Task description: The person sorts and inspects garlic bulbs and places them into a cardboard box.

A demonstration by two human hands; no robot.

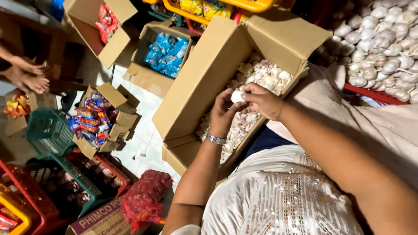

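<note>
Both hands meet over the big open cardboard box [204, 82]; left hand [223, 114] and right hand [262, 101] pinch a white garlic bulb [237, 96] betw. thumbs and fingertips, fingers curled tight on it; possibly peeling, hard to tell w/ the blur; box below holds papery garlic skins [265, 78]; silver watch [216, 139] on left wrist; heap of whole garlic [383, 39] upper right, well apart; smaller box of blue packets [167, 52] and red mesh bag [143, 198] to the left.

Matt cardboard box [204, 82] — papery garlic [237, 96]
</note>
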